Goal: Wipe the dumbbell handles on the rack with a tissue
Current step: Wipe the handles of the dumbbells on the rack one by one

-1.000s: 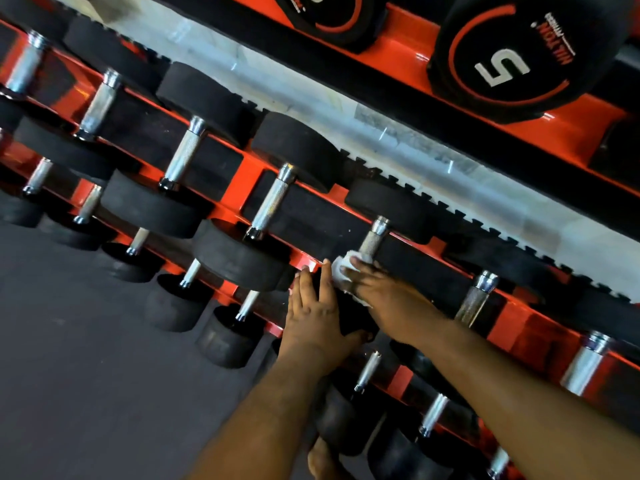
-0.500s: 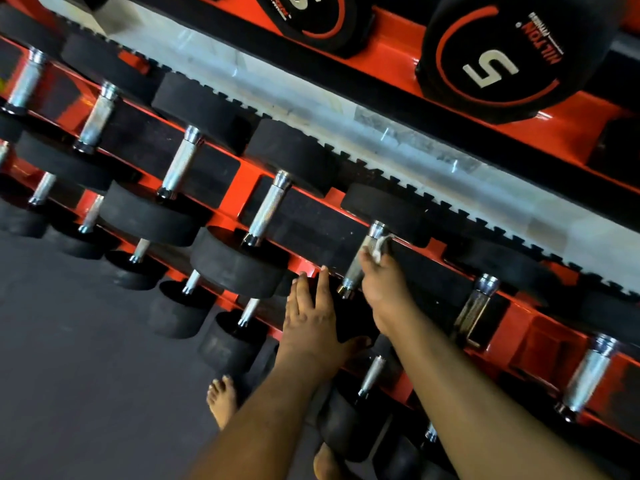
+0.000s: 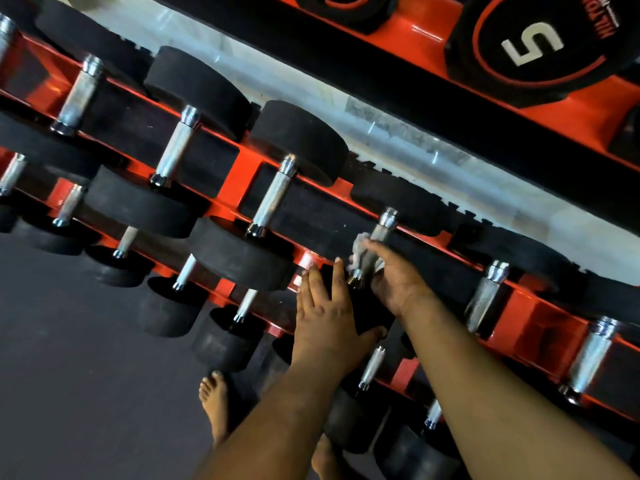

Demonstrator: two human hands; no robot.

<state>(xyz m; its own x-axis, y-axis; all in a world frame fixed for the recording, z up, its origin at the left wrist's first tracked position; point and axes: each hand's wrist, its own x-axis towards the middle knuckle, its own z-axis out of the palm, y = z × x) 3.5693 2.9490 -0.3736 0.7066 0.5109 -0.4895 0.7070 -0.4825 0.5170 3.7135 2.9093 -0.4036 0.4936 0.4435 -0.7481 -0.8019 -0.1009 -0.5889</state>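
One handle (image 3: 375, 242) is under the tissue (image 3: 362, 244) at this moment, on the upper row of the orange rack (image 3: 247, 176); we judge the step in hand to be the wipe of this single bar, with the white wad wrapped round its lower half, just above the chrome collar. Our right hand (image 3: 394, 278) grips the handle through the tissue, fingers curled round it; our left hand (image 3: 327, 313) lies flat, fingers straight, pressing on the near black head (image 3: 367, 306) of the same dumbbell, just beside the right. The bare upper stretch of the bar shows above the tissue; the next move, we reckon, calls for a slide or twist along it, then a shift to the neighbouring handle (image 3: 485, 294) on the right; the bars to the left, such as the nearest one (image 3: 273, 197), stand well apart from both hands.
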